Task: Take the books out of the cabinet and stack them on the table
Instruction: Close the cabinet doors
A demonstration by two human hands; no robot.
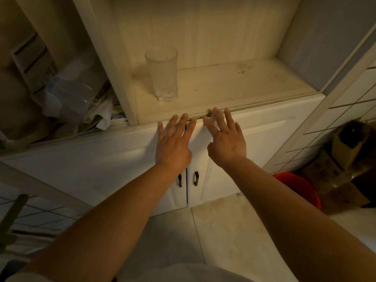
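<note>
White cabinet point(254, 135) doors sat closed, and no books were visible anywhere, so where they were I could not tell. Both hands reached up with fingers straight and spread, gripping nothing: left hand point(173, 145) and right hand point(225, 141) had fingertips at the shelf point(234, 86) edge above the doors. An empty clear glass point(162, 74) stood upright on that shelf. An orange bucket point(301, 190) sat on the floor at right, contents unseen.

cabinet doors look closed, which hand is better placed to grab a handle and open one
Neither clearly. Both hands, left and right, are open with fingertips at the shelf edge, above the two dark handles. The left handle lies under the left wrist, the right handle between the wrists: left slightly closer.
</note>
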